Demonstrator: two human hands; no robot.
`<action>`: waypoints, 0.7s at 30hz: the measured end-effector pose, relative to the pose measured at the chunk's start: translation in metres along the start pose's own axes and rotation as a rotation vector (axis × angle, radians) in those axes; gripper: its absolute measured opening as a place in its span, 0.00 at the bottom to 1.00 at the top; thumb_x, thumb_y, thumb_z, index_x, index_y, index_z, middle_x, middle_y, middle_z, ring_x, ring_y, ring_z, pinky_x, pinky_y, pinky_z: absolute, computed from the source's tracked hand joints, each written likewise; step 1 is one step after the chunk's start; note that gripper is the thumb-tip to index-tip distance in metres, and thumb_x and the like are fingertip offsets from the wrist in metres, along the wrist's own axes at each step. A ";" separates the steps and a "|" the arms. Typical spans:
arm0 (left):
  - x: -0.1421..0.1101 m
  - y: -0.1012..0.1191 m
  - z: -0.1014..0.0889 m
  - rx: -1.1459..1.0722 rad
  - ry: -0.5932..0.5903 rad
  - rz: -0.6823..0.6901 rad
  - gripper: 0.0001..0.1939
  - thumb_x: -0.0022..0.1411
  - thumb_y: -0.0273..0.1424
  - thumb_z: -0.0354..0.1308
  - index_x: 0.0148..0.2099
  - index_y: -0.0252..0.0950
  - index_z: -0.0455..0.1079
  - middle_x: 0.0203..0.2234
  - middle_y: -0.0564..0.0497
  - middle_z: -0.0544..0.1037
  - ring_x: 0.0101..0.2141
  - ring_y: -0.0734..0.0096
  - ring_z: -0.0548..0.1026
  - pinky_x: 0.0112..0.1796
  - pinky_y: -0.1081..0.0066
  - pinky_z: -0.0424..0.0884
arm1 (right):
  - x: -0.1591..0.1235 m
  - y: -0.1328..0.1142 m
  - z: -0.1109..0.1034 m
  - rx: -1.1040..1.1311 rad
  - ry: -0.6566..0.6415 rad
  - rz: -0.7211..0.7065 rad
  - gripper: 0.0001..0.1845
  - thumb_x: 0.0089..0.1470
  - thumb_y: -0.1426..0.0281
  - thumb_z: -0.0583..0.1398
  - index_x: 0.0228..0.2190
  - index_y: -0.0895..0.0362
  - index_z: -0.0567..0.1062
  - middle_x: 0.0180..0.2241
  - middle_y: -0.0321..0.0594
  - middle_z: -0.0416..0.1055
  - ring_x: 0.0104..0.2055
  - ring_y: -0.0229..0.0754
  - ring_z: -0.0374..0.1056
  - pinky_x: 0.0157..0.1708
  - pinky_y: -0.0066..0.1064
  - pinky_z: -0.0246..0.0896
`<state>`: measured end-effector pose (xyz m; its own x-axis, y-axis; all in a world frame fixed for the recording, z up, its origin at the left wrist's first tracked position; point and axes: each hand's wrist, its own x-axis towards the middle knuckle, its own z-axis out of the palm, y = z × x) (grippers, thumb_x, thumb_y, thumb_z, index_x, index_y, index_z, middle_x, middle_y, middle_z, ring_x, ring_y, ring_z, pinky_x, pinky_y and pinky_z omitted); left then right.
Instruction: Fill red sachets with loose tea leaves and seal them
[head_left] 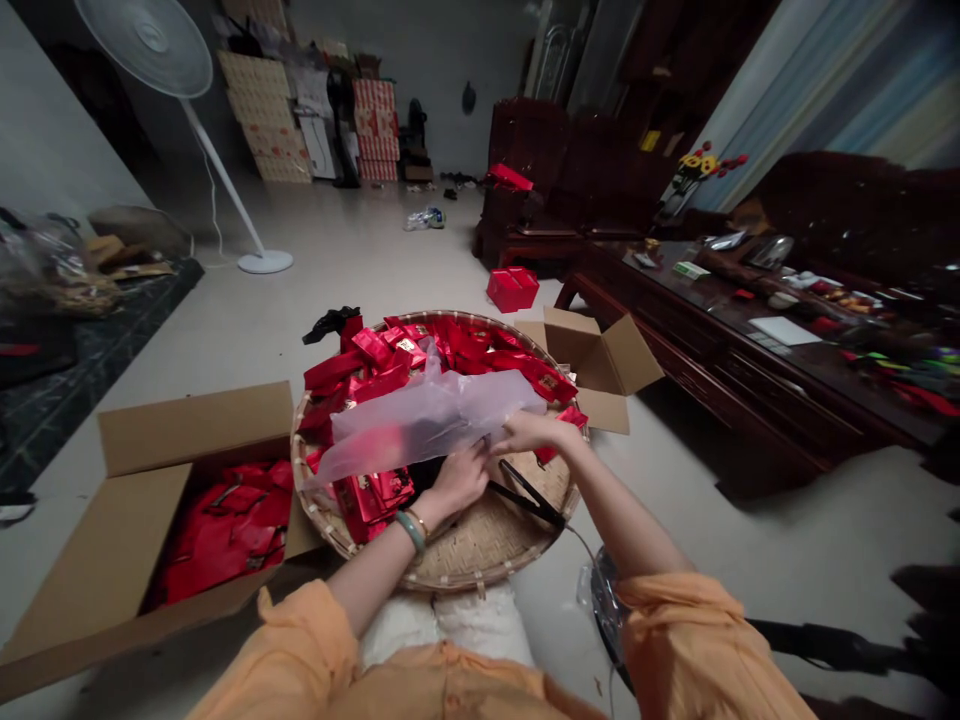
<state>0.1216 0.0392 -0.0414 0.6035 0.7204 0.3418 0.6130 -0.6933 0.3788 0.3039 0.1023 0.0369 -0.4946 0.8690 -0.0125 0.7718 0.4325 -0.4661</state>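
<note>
Hands first: what do they hold?
Left hand [457, 480] and right hand [532, 432] meet at the near edge of a translucent lilac film bag [427, 425]. Both are narrowly closed on the film, with the fingers pinching it.

Describe the bag and its location.
It lies creased and loosely bunched, with a slight sheen, above a round woven bamboo tray [487, 535]. One end reaches out over the tray's left rim. Beneath it is a heap of red foil packets [390, 365].

State the arm pose.
Both forearms extend forward and inward from orange sleeves [697, 640], converging over the tray. The wrists are slightly raised. A pale green bangle [410, 531] sits on the left wrist.

What lies near the hands?
A black plier-like tool [529, 497] rests on the tray directly below them.

Give the edges and open room.
An open cardboard carton [135, 530] of red packets stands against the tray's left rim. A second carton [600, 360] sits just beyond its far right rim. Open floor [720, 540] lies to the right, before a dark wooden table [720, 400].
</note>
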 end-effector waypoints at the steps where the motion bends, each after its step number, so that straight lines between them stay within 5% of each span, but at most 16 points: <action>1: -0.003 -0.006 -0.010 -0.013 0.070 0.064 0.23 0.59 0.25 0.46 0.57 0.37 0.63 0.53 0.43 0.68 0.54 0.59 0.65 0.54 0.56 0.61 | -0.005 0.001 -0.002 0.020 -0.016 -0.015 0.26 0.44 0.57 0.64 0.46 0.52 0.73 0.44 0.39 0.72 0.48 0.48 0.66 0.47 0.34 0.61; 3: -0.005 -0.022 -0.032 0.034 0.198 0.087 0.25 0.60 0.26 0.46 0.59 0.42 0.60 0.56 0.45 0.65 0.56 0.57 0.62 0.55 0.55 0.59 | -0.009 0.002 -0.003 0.010 0.060 0.071 0.30 0.48 0.52 0.59 0.49 0.55 0.69 0.48 0.45 0.69 0.51 0.51 0.63 0.49 0.38 0.58; 5: 0.002 -0.040 -0.056 0.147 0.248 -0.032 0.27 0.61 0.27 0.46 0.62 0.44 0.55 0.60 0.45 0.59 0.57 0.52 0.59 0.55 0.52 0.58 | -0.004 0.000 0.002 -0.065 0.214 0.293 0.37 0.50 0.48 0.55 0.54 0.59 0.63 0.54 0.56 0.61 0.56 0.57 0.57 0.51 0.45 0.53; 8: 0.028 -0.066 -0.083 0.352 0.193 -0.170 0.34 0.57 0.28 0.53 0.65 0.47 0.48 0.65 0.45 0.45 0.62 0.44 0.46 0.56 0.44 0.48 | 0.012 -0.005 0.022 -0.148 0.281 0.561 0.51 0.43 0.45 0.58 0.58 0.64 0.52 0.57 0.68 0.51 0.59 0.68 0.49 0.50 0.55 0.49; 10: 0.048 -0.083 -0.092 0.418 0.137 -0.181 0.40 0.54 0.28 0.58 0.65 0.45 0.45 0.65 0.44 0.41 0.62 0.42 0.41 0.56 0.44 0.45 | 0.022 -0.007 0.038 -0.167 0.262 0.624 0.55 0.38 0.52 0.66 0.59 0.66 0.50 0.55 0.71 0.53 0.58 0.70 0.49 0.49 0.57 0.49; 14: 0.074 -0.119 -0.095 0.314 0.063 -0.245 0.31 0.56 0.24 0.51 0.62 0.37 0.54 0.60 0.39 0.57 0.58 0.47 0.55 0.53 0.50 0.54 | 0.029 0.004 0.059 -0.102 0.267 0.534 0.37 0.39 0.75 0.63 0.53 0.65 0.60 0.47 0.62 0.66 0.50 0.58 0.63 0.46 0.46 0.57; 21: 0.090 -0.158 -0.108 0.122 0.062 -0.340 0.20 0.56 0.24 0.47 0.51 0.33 0.68 0.46 0.43 0.74 0.46 0.60 0.69 0.50 0.62 0.62 | 0.018 0.045 0.065 -0.021 0.433 0.418 0.29 0.41 0.82 0.47 0.47 0.59 0.66 0.44 0.45 0.71 0.45 0.45 0.66 0.44 0.35 0.61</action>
<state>0.0240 0.2156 0.0223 0.3249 0.9073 0.2668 0.8318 -0.4084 0.3759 0.3040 0.1216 -0.0413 0.0573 0.9833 0.1726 0.8756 0.0336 -0.4819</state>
